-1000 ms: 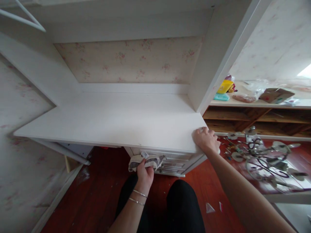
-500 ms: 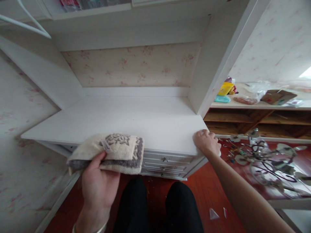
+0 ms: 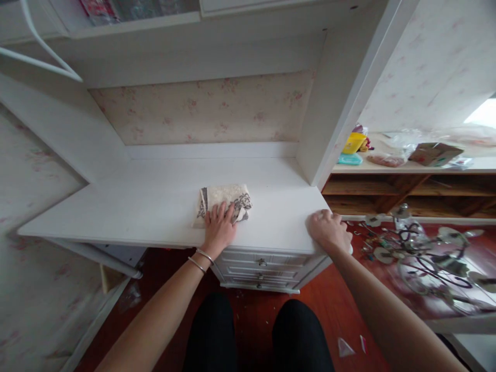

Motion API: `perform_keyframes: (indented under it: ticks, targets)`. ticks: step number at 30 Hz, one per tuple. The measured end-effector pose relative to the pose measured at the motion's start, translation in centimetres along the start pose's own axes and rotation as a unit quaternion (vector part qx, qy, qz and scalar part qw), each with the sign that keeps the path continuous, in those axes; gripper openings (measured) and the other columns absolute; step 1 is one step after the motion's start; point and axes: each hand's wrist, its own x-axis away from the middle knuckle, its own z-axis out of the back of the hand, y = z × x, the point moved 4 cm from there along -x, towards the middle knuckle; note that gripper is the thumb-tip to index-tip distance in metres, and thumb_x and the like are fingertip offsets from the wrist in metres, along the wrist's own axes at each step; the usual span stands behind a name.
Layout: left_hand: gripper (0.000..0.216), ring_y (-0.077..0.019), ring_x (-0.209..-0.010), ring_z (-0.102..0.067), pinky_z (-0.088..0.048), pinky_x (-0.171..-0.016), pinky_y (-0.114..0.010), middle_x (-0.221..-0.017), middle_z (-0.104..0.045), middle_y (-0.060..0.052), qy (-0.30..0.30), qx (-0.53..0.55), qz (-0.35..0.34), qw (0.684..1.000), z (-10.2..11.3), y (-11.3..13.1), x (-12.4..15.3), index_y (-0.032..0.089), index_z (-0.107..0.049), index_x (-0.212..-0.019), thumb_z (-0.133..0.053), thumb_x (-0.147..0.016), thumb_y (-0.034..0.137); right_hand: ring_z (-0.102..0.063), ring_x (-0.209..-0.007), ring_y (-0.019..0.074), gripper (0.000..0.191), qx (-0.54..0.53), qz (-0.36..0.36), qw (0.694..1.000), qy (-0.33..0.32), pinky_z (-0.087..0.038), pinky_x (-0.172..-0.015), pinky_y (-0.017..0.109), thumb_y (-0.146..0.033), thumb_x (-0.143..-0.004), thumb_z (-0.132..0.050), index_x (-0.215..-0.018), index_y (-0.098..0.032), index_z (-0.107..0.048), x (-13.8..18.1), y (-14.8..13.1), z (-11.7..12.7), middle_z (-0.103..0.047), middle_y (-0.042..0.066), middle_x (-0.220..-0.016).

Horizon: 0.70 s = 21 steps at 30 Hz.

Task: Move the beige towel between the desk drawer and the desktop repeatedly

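Observation:
My left hand (image 3: 220,226) presses down on a folded cream towel (image 3: 227,195) with a grey pattern, its fingers bent over the near part of it. The towel lies on the white desktop (image 3: 155,199), above the drawers. Part of the towel is hidden under the hand. At the right front corner of the desk, my right hand (image 3: 329,230) is curled over the edge, fingertips out of sight. A small white bit shows beside that hand; I cannot make out what it is.
White drawers (image 3: 261,271) with knobs stand under the desk. A chandelier (image 3: 430,258) lies low at the right. Behind it, a shelf unit (image 3: 364,184) carries a yellow container (image 3: 353,143), bags and a carton (image 3: 436,153). A white hanger-like frame (image 3: 46,64) juts in at upper left.
My left hand has turned over and moved right and forward, bringing the towel from the front edge down onto the desktop. My right hand stays at the corner.

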Motion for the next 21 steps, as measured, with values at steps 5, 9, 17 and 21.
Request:
perform_keyframes:
  ticks: [5,9,17,21]
  targets:
    - [0.084,-0.0385,-0.153,-0.015,-0.014,-0.122,-0.061,-0.167,-0.02,-0.01,-0.102,0.024,-0.029,0.994,-0.4,-1.5,-1.0,0.026,-0.031,-0.158,-0.045,-0.089,0.072,-0.051,-0.122,0.0417,0.056,0.004,-0.006,1.0,-0.006,-0.042,-0.096,0.058,-0.049,-0.099,-0.024,-0.136,-0.017,-0.052,-0.1,0.0,-0.1,-0.05,0.021,-0.133]
    - [0.074,-0.0288,-0.151,-0.028,-0.026,-0.122,-0.046,-0.164,-0.032,-0.009,-0.089,0.105,-0.06,0.989,1.2,-5.0,-1.8,0.025,-0.047,-0.15,-0.038,-0.093,0.072,-0.051,-0.122,0.0412,0.056,0.003,-0.007,1.0,-0.008,-0.042,-0.096,0.057,-0.049,-0.099,-0.024,-0.137,-0.017,-0.051,-0.1,0.0,-0.1,-0.05,0.021,-0.133]
    - [0.05,-0.0293,-0.126,-0.057,-0.04,-0.11,-0.053,-0.13,-0.065,-0.017,0.006,0.011,0.152,0.988,1.4,-12.8,-2.5,0.016,-0.059,-0.128,-0.022,-0.104,0.038,-0.05,-0.123,0.0418,0.057,0.001,-0.004,1.0,-0.003,-0.042,-0.097,0.058,-0.049,-0.099,-0.023,-0.137,-0.018,-0.051,0.0,0.0,-0.1,-0.049,0.021,-0.134]
    - [0.05,-0.0282,-0.128,-0.056,-0.033,-0.112,-0.061,-0.135,-0.063,-0.014,-0.011,0.017,0.158,0.987,1.3,-12.0,-2.2,0.02,-0.057,-0.131,-0.018,-0.105,0.039,-0.05,-0.123,0.0416,0.056,0.003,-0.006,1.0,-0.001,-0.042,-0.097,0.058,-0.049,-0.099,-0.025,-0.137,-0.018,-0.052,-0.1,0.0,-0.1,-0.05,0.021,-0.134]
